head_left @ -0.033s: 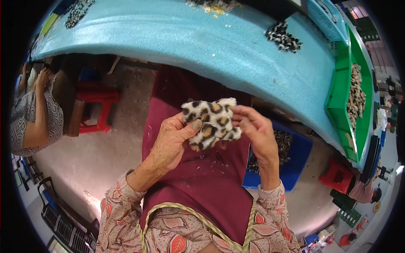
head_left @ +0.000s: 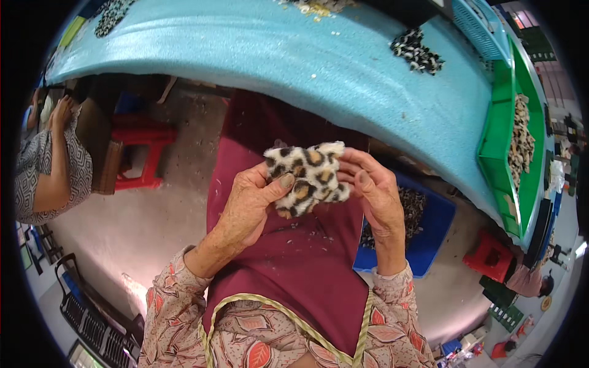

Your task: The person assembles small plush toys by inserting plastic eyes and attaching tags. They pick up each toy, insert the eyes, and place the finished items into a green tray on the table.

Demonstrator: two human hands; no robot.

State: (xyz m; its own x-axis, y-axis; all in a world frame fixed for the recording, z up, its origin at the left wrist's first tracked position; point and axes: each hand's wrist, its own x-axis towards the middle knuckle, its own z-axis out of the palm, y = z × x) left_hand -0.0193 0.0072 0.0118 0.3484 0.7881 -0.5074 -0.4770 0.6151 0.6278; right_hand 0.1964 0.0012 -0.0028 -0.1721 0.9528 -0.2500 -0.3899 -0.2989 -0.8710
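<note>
A small plush piece with a leopard-spot pattern (head_left: 307,175) is held over my lap, above a maroon apron (head_left: 288,257). My left hand (head_left: 248,205) grips its lower left side with the thumb pressed on the fabric. My right hand (head_left: 374,193) holds its right edge with the fingers curled behind it. Both hands are closed on the same piece.
A turquoise table (head_left: 294,61) curves across the top with small piles of spotted pieces (head_left: 417,52). A green tray (head_left: 512,135) of pieces stands at right. A blue bin (head_left: 423,230) sits beside my right knee. Red stools (head_left: 144,156) and another person (head_left: 46,159) are at left.
</note>
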